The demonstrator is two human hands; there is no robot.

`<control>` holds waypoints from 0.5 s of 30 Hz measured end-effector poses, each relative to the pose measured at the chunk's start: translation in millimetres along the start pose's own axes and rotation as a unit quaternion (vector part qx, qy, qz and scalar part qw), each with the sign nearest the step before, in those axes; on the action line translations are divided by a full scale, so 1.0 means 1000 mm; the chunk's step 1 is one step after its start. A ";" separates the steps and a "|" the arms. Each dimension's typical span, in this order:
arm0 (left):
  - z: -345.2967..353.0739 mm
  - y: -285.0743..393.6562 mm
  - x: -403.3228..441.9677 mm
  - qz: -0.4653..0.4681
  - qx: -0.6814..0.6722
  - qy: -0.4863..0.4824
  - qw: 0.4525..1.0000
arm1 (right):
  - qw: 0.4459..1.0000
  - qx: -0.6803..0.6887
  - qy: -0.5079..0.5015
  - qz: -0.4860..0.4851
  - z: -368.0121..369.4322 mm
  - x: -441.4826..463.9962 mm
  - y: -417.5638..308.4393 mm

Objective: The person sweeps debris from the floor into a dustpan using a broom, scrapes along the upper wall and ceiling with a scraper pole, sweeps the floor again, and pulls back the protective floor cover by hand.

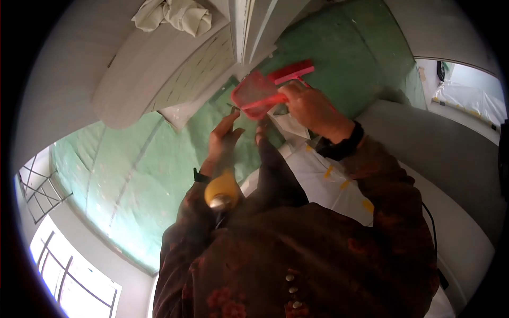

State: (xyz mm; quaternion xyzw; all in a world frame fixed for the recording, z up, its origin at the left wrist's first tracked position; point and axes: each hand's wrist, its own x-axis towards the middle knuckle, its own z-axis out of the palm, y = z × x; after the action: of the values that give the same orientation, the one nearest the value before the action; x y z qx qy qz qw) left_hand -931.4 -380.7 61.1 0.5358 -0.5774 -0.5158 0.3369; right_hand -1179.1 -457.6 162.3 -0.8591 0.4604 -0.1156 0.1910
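A red dustpan [254, 91] and a red-pink brush [291, 70] are held up together at the upper middle. Around their handles, the fingers of my right hand [314, 110] are wrapped. To the left of the dustpan is my left hand [225, 137], with a small dark item [233, 107] at its fingertips, too small to make out. A blurred yellow, rounded object [222, 190] shows near my left wrist, close to my body.
Green sheeting [127, 169] covers the floor. A crumpled cloth [175, 16] lies on a pale surface at the top left. White sheeting with yellow tape [331, 191] is at my right. Barred windows [69, 270] stand at the lower left, and clear plastic [469, 98] hangs far right.
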 end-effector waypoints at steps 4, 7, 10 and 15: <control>-0.010 0.006 -0.004 -0.022 0.018 0.004 1.000 | 0.999 0.014 0.027 -0.023 -0.051 -0.006 0.023; -0.010 0.001 -0.007 -0.005 0.019 0.021 1.000 | 1.000 -0.006 0.007 0.025 -0.069 -0.012 0.048; -0.008 -0.015 -0.009 0.014 -0.007 0.031 0.999 | 0.997 0.002 0.015 0.074 -0.082 -0.014 0.080; 0.001 0.007 -0.008 -0.118 -0.096 0.029 0.988 | 0.993 -0.044 0.078 0.075 -0.100 -0.010 0.161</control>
State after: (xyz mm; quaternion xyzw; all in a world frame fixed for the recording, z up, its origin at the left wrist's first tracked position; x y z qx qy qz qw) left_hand -932.3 -373.4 69.0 0.5800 -0.4477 -0.5894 0.3403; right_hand -1342.3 -552.9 181.6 -0.8181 0.5418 -0.1471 0.1247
